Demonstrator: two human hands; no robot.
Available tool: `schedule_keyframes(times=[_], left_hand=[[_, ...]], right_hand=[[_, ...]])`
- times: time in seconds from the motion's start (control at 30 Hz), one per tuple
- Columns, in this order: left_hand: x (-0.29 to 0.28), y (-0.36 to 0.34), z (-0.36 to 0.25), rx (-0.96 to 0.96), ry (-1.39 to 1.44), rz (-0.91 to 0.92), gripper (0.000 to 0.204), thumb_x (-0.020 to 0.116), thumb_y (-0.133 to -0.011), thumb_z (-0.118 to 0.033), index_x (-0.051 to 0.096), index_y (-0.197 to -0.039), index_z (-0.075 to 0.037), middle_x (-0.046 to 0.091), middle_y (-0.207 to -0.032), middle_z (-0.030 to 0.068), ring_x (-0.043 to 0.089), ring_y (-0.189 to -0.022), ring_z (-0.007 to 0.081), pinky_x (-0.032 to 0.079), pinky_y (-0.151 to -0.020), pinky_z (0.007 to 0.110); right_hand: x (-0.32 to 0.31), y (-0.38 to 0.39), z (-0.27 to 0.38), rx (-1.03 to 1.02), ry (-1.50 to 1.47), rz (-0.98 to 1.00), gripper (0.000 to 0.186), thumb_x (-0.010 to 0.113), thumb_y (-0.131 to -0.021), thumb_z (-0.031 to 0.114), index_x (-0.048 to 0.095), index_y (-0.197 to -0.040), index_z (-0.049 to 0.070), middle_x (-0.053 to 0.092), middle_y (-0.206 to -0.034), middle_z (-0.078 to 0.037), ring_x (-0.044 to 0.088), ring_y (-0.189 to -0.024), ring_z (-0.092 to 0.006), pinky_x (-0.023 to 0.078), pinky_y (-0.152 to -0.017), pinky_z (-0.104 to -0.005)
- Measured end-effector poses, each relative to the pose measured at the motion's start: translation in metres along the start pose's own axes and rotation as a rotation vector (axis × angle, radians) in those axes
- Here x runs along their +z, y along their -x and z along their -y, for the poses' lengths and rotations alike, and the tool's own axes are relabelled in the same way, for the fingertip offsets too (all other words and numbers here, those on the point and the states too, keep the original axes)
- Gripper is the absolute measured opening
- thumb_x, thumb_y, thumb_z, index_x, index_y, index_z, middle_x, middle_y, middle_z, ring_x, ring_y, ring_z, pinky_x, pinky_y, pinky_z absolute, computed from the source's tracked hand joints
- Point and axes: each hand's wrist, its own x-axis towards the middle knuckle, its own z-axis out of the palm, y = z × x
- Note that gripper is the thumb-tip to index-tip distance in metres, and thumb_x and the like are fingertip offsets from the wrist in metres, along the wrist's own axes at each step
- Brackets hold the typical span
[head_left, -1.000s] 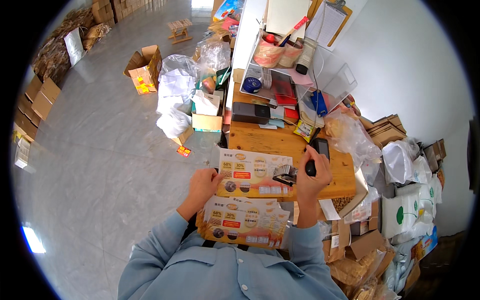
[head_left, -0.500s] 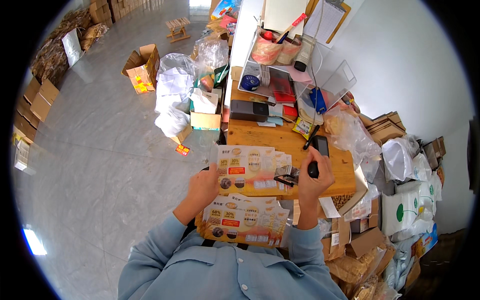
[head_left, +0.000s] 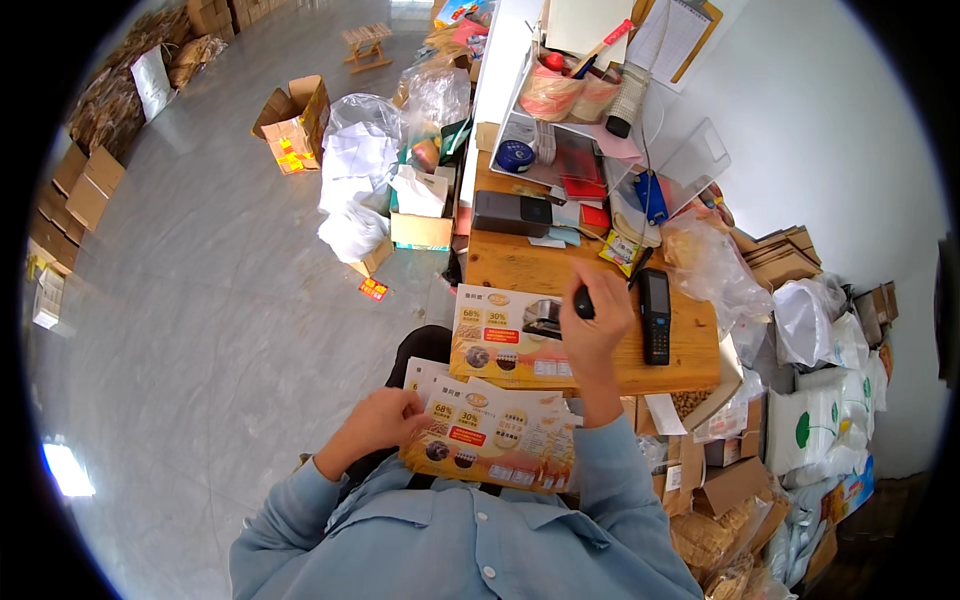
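Observation:
My right hand (head_left: 600, 330) grips the black knob (head_left: 584, 303) of a metal hand stamp (head_left: 541, 319), which is over printed orange-and-white sheets (head_left: 500, 350) on the wooden desk (head_left: 510, 262). My left hand (head_left: 392, 420) is closed at the left edge of a second pile of similar sheets (head_left: 490, 440) on my lap, its fingertips pinching the top sheets. Just right of my right hand, a black handheld device with a screen and keypad (head_left: 655, 316) lies on the desk.
A white shelf (head_left: 523, 140) with pens, cards and tape rolls stands at the desk's back, a black power bank (head_left: 512, 213) before it. Plastic bags (head_left: 355, 150) and open cartons (head_left: 292, 125) sit left of the desk; sacks (head_left: 830, 420) and cardboard crowd the right.
My left hand has moved from the desk sheets down to the lap pile. My right hand has shifted left with the stamp over the sheets, uncovering more of the handheld device.

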Motion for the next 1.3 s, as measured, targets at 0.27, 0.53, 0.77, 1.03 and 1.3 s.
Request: schedule_keyframes(times=[0.27, 0.53, 0.77, 1.03, 1.3], left_hand=[[-0.005, -0.070, 0.003, 0.032, 0.106, -0.379, 0.026, 0.069, -0.086, -0.026, 0.065, -0.083, -0.001, 0.065, -0.070, 0.0131, 0.064, -0.067, 0.0326, 0.048, -0.059, 0.042], [0.021, -0.112, 0.017, -0.048, 0.285, -0.295, 0.033, 0.069, -0.087, -0.030, 0.066, -0.083, 0.002, 0.065, -0.068, 0.0127, 0.063, -0.061, 0.0231, 0.047, -0.056, 0.036], [0.024, -0.117, 0.019, -0.005, 0.229, -0.342, 0.026, 0.067, -0.090, -0.021, 0.065, -0.083, 0.004, 0.067, -0.067, 0.0089, 0.061, -0.057, 0.0107, 0.046, -0.052, 0.029], [0.008, -0.084, 0.014, -0.014, 0.424, -0.287, 0.019, 0.060, -0.094, -0.012, 0.065, -0.085, 0.004, 0.064, -0.065, 0.0034, 0.055, -0.056, 0.0069, 0.044, -0.051, 0.029], [0.029, -0.003, 0.014, 0.041, 0.184, -0.076, 0.025, 0.067, -0.087, -0.021, 0.059, -0.082, 0.002, 0.063, -0.068, 0.0160, 0.060, -0.060, 0.0290, 0.046, -0.056, 0.040]], right_hand=[[0.056, 0.030, -0.011, 0.042, -0.087, 0.150, 0.024, 0.070, -0.070, -0.005, 0.069, -0.092, 0.005, 0.059, -0.074, -0.010, 0.059, -0.070, -0.0299, 0.046, -0.063, -0.0405], [0.062, 0.050, -0.014, 0.108, -0.103, 0.152, 0.020, 0.070, -0.071, -0.006, 0.068, -0.088, 0.005, 0.058, -0.073, -0.011, 0.058, -0.068, -0.0314, 0.047, -0.063, -0.0401], [0.013, -0.019, 0.005, 0.016, -0.044, -0.025, 0.025, 0.068, -0.073, -0.009, 0.071, -0.093, 0.004, 0.064, -0.076, -0.012, 0.061, -0.070, -0.0298, 0.047, -0.064, -0.0375], [-0.047, -0.029, 0.007, 0.038, 0.093, -0.110, 0.030, 0.067, -0.070, -0.013, 0.072, -0.094, 0.004, 0.062, -0.074, -0.011, 0.059, -0.067, -0.0269, 0.046, -0.065, -0.0349], [-0.046, -0.010, -0.001, 0.038, 0.090, -0.004, 0.032, 0.067, -0.068, -0.012, 0.071, -0.096, 0.004, 0.060, -0.073, -0.011, 0.057, -0.066, -0.0285, 0.046, -0.065, -0.0370]])
